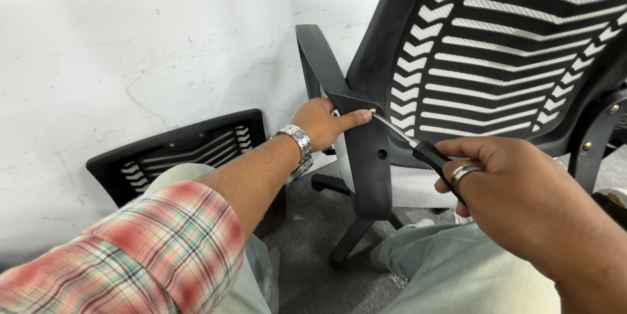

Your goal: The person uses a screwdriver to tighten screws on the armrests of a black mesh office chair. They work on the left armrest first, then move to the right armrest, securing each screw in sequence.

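Right grip [516, 190] closed on one screwdriver [418, 147], shaft slanting up-left to one screw [372, 111]; left hand [323, 123] clasps the armrest [356, 138] of one chair [496, 46].

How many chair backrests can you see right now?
2: one slatted backrest on the chair being worked on, upper right; one loose backrest leaning against the wall, left, behind the left forearm. Others may be out of frame.

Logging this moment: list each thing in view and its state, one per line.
Screwdriver: gripped, tip at the screw.
Screw: in the armrest's upper hole, head visible.
Lower hole: empty.
Armrest: upright against the chair.
Left hand: steadying the armrest.
Right hand: closed on the handle.
Spare backrest: leaning on the wall.
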